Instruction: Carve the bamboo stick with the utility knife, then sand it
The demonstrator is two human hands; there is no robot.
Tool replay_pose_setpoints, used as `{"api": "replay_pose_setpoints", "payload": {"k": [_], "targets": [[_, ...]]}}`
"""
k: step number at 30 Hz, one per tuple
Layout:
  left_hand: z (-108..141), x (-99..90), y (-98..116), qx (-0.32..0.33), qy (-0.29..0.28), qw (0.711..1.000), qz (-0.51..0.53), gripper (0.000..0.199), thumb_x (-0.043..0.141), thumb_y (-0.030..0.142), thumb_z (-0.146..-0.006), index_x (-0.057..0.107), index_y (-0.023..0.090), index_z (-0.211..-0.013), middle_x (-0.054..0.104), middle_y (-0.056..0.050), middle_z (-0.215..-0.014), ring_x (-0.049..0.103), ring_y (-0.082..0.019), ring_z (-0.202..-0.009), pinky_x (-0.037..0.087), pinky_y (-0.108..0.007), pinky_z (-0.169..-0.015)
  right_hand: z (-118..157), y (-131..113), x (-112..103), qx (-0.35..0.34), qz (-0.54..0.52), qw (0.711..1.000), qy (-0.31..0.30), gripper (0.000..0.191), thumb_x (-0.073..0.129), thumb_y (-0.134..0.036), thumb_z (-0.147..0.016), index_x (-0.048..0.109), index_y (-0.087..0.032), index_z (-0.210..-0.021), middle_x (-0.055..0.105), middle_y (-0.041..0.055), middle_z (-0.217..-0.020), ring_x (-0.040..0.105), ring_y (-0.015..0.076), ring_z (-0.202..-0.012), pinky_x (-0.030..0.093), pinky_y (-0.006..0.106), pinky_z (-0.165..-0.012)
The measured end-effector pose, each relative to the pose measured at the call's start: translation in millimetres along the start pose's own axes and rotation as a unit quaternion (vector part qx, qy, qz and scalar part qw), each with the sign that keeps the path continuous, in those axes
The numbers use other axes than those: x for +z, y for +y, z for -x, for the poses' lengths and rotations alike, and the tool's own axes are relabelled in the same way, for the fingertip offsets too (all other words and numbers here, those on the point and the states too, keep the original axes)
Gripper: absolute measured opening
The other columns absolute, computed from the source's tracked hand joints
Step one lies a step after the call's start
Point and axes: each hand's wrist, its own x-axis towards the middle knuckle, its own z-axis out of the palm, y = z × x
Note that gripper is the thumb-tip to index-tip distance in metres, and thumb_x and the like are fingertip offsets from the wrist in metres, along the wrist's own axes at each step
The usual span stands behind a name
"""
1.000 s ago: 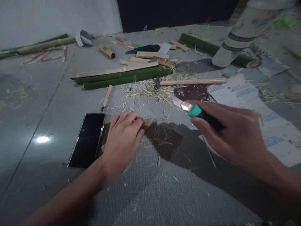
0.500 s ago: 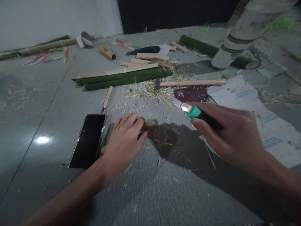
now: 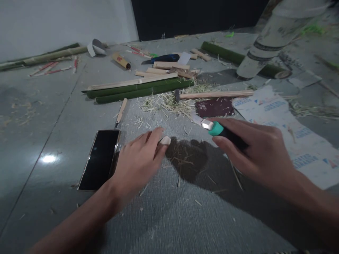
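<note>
One short piece pinched between left hand thumb and fingers, near grey floor, pale end pointing right, rest of its long axis hidden; right hand wraps cutter, blade forward-left. Green strips and shavings ahead, pale wall far left. Versus earlier frame, piece shows pale end, not greenish side.

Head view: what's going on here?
A person works over a grey floor with two bare hands. The left hand holds a small pale piece, mostly hidden by the fingers. The right hand holds a knife with a black and green handle, its blade apart from that piece. A phone lies beside the left hand. Beyond the hands are a hammer, a heap of shavings and green bamboo lengths.
</note>
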Motion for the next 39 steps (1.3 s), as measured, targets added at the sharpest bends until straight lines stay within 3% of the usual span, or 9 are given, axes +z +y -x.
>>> {"api": "replay_pose_setpoints", "payload": {"k": [4, 7, 10, 13, 15, 19, 22, 30, 39], "targets": [[-0.4, -1.2, 0.5, -0.018, -0.027, 0.997, 0.066, 0.038, 0.064, 0.033, -0.101, 0.057, 0.026, -0.138, 0.075, -0.005, -0.107, 0.069, -0.025, -0.088, 0.041, -0.030, -0.062, 0.0, -0.7, 0.6, -0.003, 0.003, 1.000, -0.005, 0.028, 0.060, -0.030, -0.101, 0.068, -0.024, -0.127, 0.079, 0.0047, -0.104, 0.074, 0.0199, -0.077, 0.053, 0.032, -0.065], [-2.7, -6.9, 1.3, -0.053, -0.035, 0.978, 0.198, 0.020, 0.061, 0.034, -0.103, 0.067, 0.024, -0.119, 0.073, -0.002, -0.095, 0.067, -0.020, -0.082, 0.044, -0.030, -0.065, 0.4, -0.4, 1.2, -0.005, -0.006, 1.000, -0.002, 0.028, 0.060, -0.030, -0.101, 0.069, -0.022, -0.127, 0.079, 0.0059, -0.105, 0.074, 0.0199, -0.078, 0.053, 0.031, -0.066], [-2.9, -13.0, 7.5, -0.092, -0.028, 0.929, 0.357, 0.026, 0.055, 0.043, -0.106, 0.061, 0.022, -0.092, 0.066, 0.001, -0.079, 0.064, -0.016, -0.071, 0.047, -0.027, -0.061, 1.1, -0.6, 1.0, -0.017, -0.023, 1.000, -0.004, 0.030, 0.060, -0.031, -0.101, 0.068, -0.020, -0.128, 0.079, 0.0084, -0.107, 0.074, 0.0209, -0.080, 0.052, 0.031, -0.064], [1.4, -12.7, 19.0, -0.156, -0.017, 0.857, 0.491, 0.032, 0.041, 0.049, -0.110, 0.047, 0.025, -0.091, 0.051, 0.008, -0.058, 0.047, -0.011, -0.046, 0.041, -0.022, -0.046, 1.9, -1.6, 0.7, -0.032, -0.030, 0.999, -0.014, 0.030, 0.060, -0.030, -0.102, 0.067, -0.018, -0.128, 0.078, 0.0077, -0.102, 0.072, 0.0186, -0.074, 0.049, 0.030, -0.060], [5.6, -7.7, 25.7, -0.168, -0.011, 0.822, 0.544, 0.031, 0.041, 0.052, -0.109, 0.046, 0.025, -0.094, 0.044, 0.010, -0.056, 0.039, -0.010, -0.043, 0.037, -0.020, -0.041, 2.5, -2.3, 0.6, -0.043, -0.025, 0.999, -0.020, 0.030, 0.060, -0.030, -0.102, 0.066, -0.017, -0.129, 0.077, 0.0069, -0.100, 0.070, 0.0174, -0.072, 0.048, 0.029, -0.060], [11.3, 4.6, 31.2, -0.173, -0.011, 0.771, 0.613, 0.015, 0.044, 0.031, -0.107, 0.048, 0.024, -0.095, 0.046, 0.008, -0.063, 0.041, -0.009, -0.052, 0.040, -0.018, -0.047, 2.9, -3.3, -0.2, -0.054, 0.009, 0.998, -0.042, 0.032, 0.059, -0.028, -0.103, 0.063, -0.018, -0.134, 0.077, 0.0071, -0.108, 0.070, 0.0157, -0.077, 0.048, 0.027, -0.062], [12.3, 7.8, 32.2, -0.179, -0.022, 0.766, 0.617, 0.008, 0.047, 0.027, -0.106, 0.054, 0.023, -0.102, 0.049, 0.006, -0.069, 0.044, -0.009, -0.056, 0.042, -0.017, -0.049, 2.4, -4.0, -0.2, -0.056, 0.015, 0.997, -0.048, 0.030, 0.059, -0.028, -0.104, 0.062, -0.019, -0.133, 0.076, 0.0065, -0.107, 0.068, 0.0138, -0.076, 0.046, 0.026, -0.062], [16.5, 7.4, 34.6, -0.216, -0.035, 0.781, 0.584, 0.034, 0.053, 0.054, -0.105, 0.065, 0.023, -0.115, 0.052, 0.007, -0.054, 0.046, -0.010, -0.044, 0.043, -0.018, -0.041, 4.3, -1.2, 5.2, -0.059, -0.005, 0.997, -0.058, 0.032, 0.056, -0.030, -0.105, 0.063, -0.018, -0.134, 0.076, 0.0080, -0.109, 0.069, 0.0158, -0.073, 0.045, 0.028, -0.058], [16.5, 9.8, 36.4, -0.192, -0.040, 0.735, 0.649, 0.027, 0.049, 0.043, -0.109, 0.059, 0.025, -0.127, 0.055, 0.005, -0.071, 0.051, -0.009, -0.057, 0.044, -0.019, -0.053, 2.6, -5.6, 5.8, -0.052, -0.026, 0.996, -0.065, 0.032, 0.057, -0.029, -0.104, 0.064, -0.017, -0.132, 0.077, 0.0086, -0.107, 0.068, 0.0162, -0.069, 0.046, 0.029, -0.058]]}}
